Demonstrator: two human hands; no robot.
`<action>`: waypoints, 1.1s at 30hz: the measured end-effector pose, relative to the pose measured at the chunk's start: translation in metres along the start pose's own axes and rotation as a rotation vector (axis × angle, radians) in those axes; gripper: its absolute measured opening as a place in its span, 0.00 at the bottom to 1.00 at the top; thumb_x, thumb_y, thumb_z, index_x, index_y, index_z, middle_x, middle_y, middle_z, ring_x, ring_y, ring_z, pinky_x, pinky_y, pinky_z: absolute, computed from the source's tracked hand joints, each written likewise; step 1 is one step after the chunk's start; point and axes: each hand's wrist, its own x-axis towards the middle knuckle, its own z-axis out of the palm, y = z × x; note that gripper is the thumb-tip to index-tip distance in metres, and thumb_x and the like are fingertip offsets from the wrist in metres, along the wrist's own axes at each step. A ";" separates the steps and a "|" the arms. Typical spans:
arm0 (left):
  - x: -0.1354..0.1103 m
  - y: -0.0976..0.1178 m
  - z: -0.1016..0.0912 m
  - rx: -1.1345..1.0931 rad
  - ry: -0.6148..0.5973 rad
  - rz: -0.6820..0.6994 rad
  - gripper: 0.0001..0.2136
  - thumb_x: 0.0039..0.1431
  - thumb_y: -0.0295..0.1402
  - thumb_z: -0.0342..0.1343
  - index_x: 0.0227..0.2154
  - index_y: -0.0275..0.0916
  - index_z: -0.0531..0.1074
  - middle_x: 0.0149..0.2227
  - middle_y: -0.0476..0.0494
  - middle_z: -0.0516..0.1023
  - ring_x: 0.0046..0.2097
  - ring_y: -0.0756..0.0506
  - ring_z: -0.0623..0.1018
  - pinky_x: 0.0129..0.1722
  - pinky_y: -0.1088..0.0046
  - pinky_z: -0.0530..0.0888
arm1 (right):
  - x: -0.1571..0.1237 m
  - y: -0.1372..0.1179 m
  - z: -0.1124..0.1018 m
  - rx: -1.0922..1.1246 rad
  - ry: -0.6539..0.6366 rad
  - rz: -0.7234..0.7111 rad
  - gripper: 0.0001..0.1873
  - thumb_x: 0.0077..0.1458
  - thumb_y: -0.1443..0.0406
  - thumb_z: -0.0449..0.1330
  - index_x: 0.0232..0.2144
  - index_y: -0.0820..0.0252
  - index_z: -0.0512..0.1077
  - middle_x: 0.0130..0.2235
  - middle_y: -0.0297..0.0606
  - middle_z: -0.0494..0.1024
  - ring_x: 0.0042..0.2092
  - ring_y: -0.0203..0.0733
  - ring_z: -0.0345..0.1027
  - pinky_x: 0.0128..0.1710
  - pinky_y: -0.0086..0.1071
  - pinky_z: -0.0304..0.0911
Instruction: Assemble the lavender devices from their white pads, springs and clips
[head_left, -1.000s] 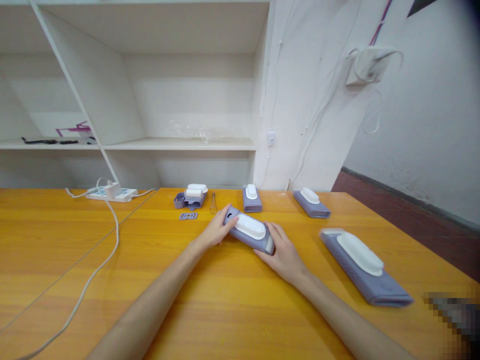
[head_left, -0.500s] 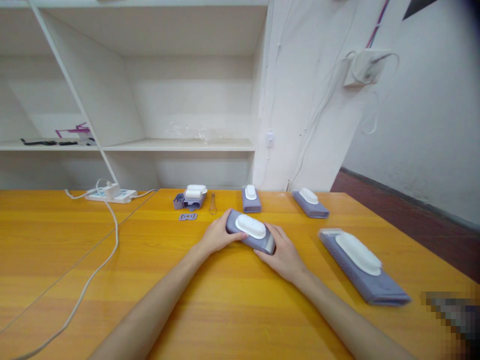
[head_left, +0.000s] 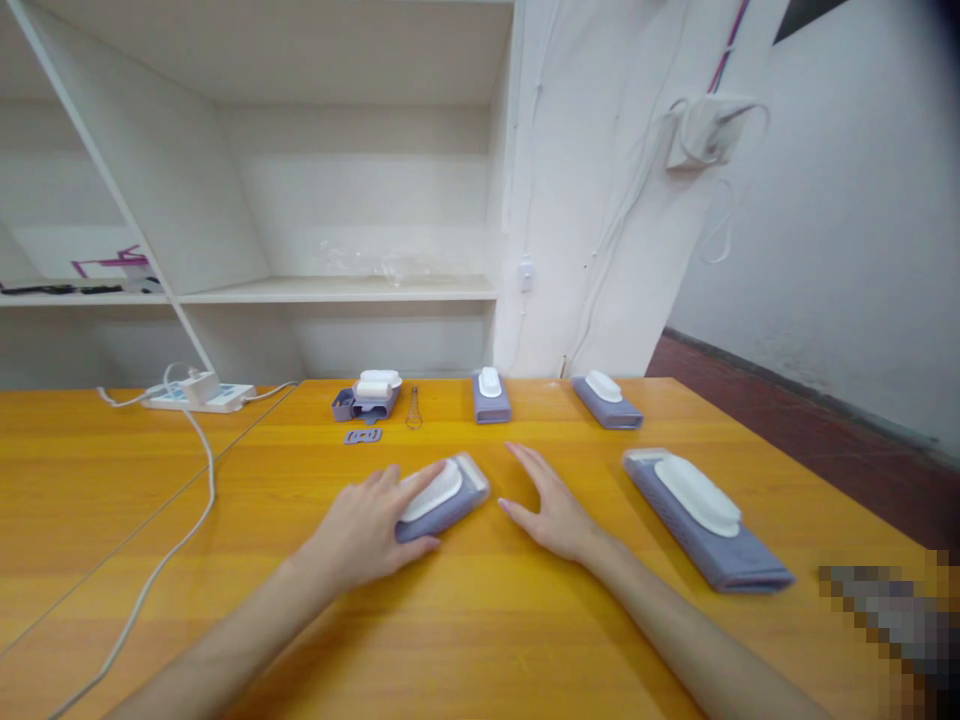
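My left hand (head_left: 367,525) grips the near end of a grey-purple case with a white oval brush-like top (head_left: 444,495). The fingers lie over the white part and the thumb is along the near side. The case tilts up to the right, and its left end is hidden by the hand. To its right, my right hand (head_left: 551,510) is open, thumb and fingers spread, touching nothing. Further right a similar grey-purple case (head_left: 701,520) with a white oval top lies on the table.
Two more such cases, a middle one (head_left: 492,408) and a right one (head_left: 609,408), stand at the back. Beside an opened case (head_left: 377,400) are a small flat plate (head_left: 363,436) and a wire whisk-like tool (head_left: 413,410). A power strip (head_left: 217,398) and a white cable (head_left: 176,555) lie left on the table.
My right hand has let go of the case and opened. My left hand has brought the case left and nearer, turning it so its right end points up. The view has shifted slightly right.
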 end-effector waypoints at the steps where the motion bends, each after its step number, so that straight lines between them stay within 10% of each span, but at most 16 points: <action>1: -0.015 -0.002 -0.002 0.056 -0.016 -0.089 0.36 0.51 0.54 0.48 0.61 0.55 0.44 0.42 0.39 0.69 0.40 0.38 0.74 0.38 0.62 0.69 | 0.000 0.000 0.000 0.007 0.005 0.010 0.36 0.52 0.59 0.58 0.61 0.55 0.50 0.62 0.41 0.55 0.62 0.46 0.46 0.62 0.47 0.43; 7: -0.082 -0.053 0.000 0.269 -0.028 -0.598 0.33 0.56 0.53 0.37 0.62 0.49 0.42 0.41 0.36 0.71 0.36 0.33 0.76 0.34 0.58 0.69 | -0.001 -0.002 0.000 -0.014 -0.006 -0.007 0.35 0.52 0.63 0.56 0.61 0.55 0.50 0.60 0.41 0.57 0.61 0.45 0.49 0.61 0.45 0.45; 14: -0.079 -0.087 -0.010 0.242 -0.102 -0.680 0.38 0.53 0.58 0.35 0.61 0.40 0.47 0.43 0.30 0.73 0.40 0.29 0.75 0.38 0.54 0.68 | -0.001 0.000 0.002 -0.030 0.010 -0.036 0.34 0.53 0.65 0.54 0.61 0.57 0.49 0.60 0.42 0.57 0.61 0.44 0.49 0.61 0.45 0.46; 23: 0.032 -0.096 -0.044 0.263 0.156 -0.713 0.38 0.52 0.61 0.30 0.52 0.34 0.62 0.41 0.27 0.73 0.42 0.30 0.73 0.37 0.57 0.68 | -0.001 -0.001 0.002 -0.024 0.025 -0.029 0.34 0.53 0.64 0.54 0.61 0.55 0.49 0.60 0.42 0.57 0.61 0.45 0.50 0.61 0.45 0.47; 33: 0.147 -0.129 -0.009 0.183 0.307 -0.765 0.37 0.48 0.61 0.42 0.56 0.42 0.58 0.56 0.20 0.58 0.54 0.24 0.61 0.45 0.47 0.59 | -0.002 -0.002 0.001 -0.048 0.001 0.013 0.34 0.54 0.63 0.54 0.61 0.56 0.48 0.61 0.41 0.55 0.61 0.44 0.47 0.61 0.44 0.46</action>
